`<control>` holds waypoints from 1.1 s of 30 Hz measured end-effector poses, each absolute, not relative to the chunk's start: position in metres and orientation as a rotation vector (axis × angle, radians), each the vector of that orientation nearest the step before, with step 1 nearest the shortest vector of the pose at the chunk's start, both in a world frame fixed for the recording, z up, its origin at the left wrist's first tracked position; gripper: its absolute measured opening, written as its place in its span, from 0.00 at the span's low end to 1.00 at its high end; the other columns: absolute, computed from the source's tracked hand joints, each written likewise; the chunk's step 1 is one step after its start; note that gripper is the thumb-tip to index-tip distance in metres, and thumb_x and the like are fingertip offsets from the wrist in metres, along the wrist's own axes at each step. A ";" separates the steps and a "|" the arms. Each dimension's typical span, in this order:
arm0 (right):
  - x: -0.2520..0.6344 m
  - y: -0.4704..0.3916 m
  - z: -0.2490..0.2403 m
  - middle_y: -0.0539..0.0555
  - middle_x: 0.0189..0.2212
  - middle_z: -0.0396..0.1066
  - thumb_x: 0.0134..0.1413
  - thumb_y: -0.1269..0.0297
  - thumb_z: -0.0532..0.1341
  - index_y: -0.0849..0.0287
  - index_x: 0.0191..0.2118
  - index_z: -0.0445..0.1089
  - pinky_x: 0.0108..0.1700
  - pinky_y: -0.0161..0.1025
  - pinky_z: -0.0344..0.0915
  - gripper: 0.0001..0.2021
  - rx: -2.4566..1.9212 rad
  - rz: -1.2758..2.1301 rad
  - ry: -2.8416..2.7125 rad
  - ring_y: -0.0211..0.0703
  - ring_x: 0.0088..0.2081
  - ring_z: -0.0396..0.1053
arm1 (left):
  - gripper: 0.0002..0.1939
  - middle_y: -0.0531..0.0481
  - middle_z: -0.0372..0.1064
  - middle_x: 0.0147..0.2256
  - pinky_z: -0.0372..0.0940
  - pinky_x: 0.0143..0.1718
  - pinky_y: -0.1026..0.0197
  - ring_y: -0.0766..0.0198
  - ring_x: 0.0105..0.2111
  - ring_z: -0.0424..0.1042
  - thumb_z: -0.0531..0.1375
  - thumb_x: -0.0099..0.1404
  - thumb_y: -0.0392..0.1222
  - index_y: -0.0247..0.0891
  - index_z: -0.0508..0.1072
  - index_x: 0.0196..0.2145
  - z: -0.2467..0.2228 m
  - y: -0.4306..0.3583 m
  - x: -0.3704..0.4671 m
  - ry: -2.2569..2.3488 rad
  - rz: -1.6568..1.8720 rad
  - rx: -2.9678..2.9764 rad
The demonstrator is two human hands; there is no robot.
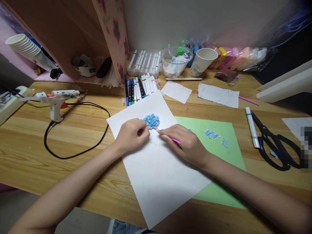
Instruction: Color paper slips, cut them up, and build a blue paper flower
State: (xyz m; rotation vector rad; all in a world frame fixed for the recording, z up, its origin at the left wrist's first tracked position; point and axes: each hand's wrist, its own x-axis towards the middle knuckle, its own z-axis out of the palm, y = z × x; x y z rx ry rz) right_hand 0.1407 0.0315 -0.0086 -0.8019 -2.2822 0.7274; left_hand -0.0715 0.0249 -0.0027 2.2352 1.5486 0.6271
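A round, crinkled cluster of blue and white paper bits [151, 121] sits on a white sheet of paper [165, 182]. My right hand [186, 141] grips a thin pink stick [175, 141], its tip touching the cluster's lower edge. Beside the cluster's left edge, my left hand [133, 134] rests on the sheet with its fingers curled closed. Whatever those fingers may hold is hidden. Under the white sheet's right side lies a green sheet [227, 162], with several small blue-patterned paper pieces [212, 134] on it.
Black-handled scissors [273, 139] and a white marker [252, 127] lie at right. A glue gun [57, 102] with a looped black cable [107, 130] occupies the left. Marker cases [143, 66], a plastic bowl [176, 66], a paper cup [203, 61] and paper scraps [218, 95] line the back.
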 end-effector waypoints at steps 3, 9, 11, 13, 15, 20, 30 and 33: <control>0.140 0.029 -0.009 0.55 0.42 0.77 0.62 0.67 0.54 0.55 0.48 0.72 0.46 0.50 0.67 0.13 -0.829 0.783 -2.254 0.47 0.42 0.71 | 0.14 0.55 0.55 0.19 0.51 0.26 0.63 0.67 0.22 0.55 0.51 0.60 0.34 0.38 0.55 0.18 -0.002 0.024 -0.072 1.551 0.629 2.239; 0.140 0.028 0.005 0.56 0.44 0.76 0.64 0.61 0.52 0.55 0.48 0.72 0.48 0.48 0.69 0.14 -1.075 1.374 -1.796 0.44 0.44 0.73 | 0.14 0.55 0.55 0.19 0.50 0.26 0.63 0.67 0.22 0.56 0.51 0.60 0.35 0.38 0.55 0.18 0.000 0.023 -0.071 1.568 0.628 2.219; 0.141 0.027 0.008 0.57 0.44 0.75 0.63 0.60 0.53 0.57 0.46 0.73 0.48 0.45 0.69 0.15 -1.071 1.499 -1.675 0.44 0.44 0.73 | 0.14 0.55 0.55 0.20 0.51 0.26 0.63 0.67 0.22 0.56 0.51 0.61 0.36 0.38 0.55 0.19 0.000 0.023 -0.071 1.576 0.630 2.213; 0.143 0.025 0.009 0.57 0.44 0.75 0.63 0.59 0.53 0.58 0.44 0.74 0.49 0.45 0.69 0.14 -1.078 1.485 -1.689 0.44 0.46 0.73 | 0.14 0.55 0.56 0.20 0.51 0.26 0.63 0.67 0.22 0.56 0.51 0.61 0.36 0.38 0.56 0.18 0.000 0.022 -0.072 1.579 0.637 2.208; 0.144 0.023 0.008 0.56 0.44 0.75 0.63 0.61 0.53 0.56 0.44 0.74 0.50 0.46 0.67 0.13 -1.095 1.384 -1.788 0.45 0.46 0.72 | 0.14 0.55 0.57 0.20 0.51 0.26 0.63 0.67 0.22 0.56 0.51 0.61 0.37 0.38 0.58 0.18 0.000 0.022 -0.072 1.580 0.642 2.207; 0.141 0.023 0.006 0.55 0.42 0.75 0.63 0.66 0.52 0.53 0.46 0.73 0.47 0.47 0.66 0.13 -1.052 1.079 -2.047 0.46 0.45 0.70 | 0.14 0.54 0.58 0.20 0.51 0.26 0.63 0.67 0.22 0.56 0.50 0.62 0.37 0.38 0.59 0.19 -0.001 0.022 -0.073 1.585 0.646 2.216; 0.146 0.015 0.011 0.55 0.40 0.75 0.63 0.64 0.52 0.55 0.42 0.73 0.47 0.46 0.66 0.12 -1.053 1.055 -1.938 0.46 0.43 0.70 | 0.11 0.51 0.63 0.26 0.57 0.32 0.61 0.63 0.29 0.63 0.50 0.64 0.38 0.38 0.63 0.24 0.003 0.026 -0.081 1.744 0.848 2.153; 0.162 0.008 0.009 0.56 0.39 0.74 0.63 0.60 0.52 0.56 0.40 0.73 0.45 0.44 0.68 0.12 -1.099 1.169 -1.694 0.46 0.42 0.70 | 0.07 0.44 0.67 0.38 0.59 0.41 0.54 0.55 0.40 0.65 0.52 0.65 0.41 0.38 0.68 0.36 0.007 0.036 -0.097 1.999 0.957 2.107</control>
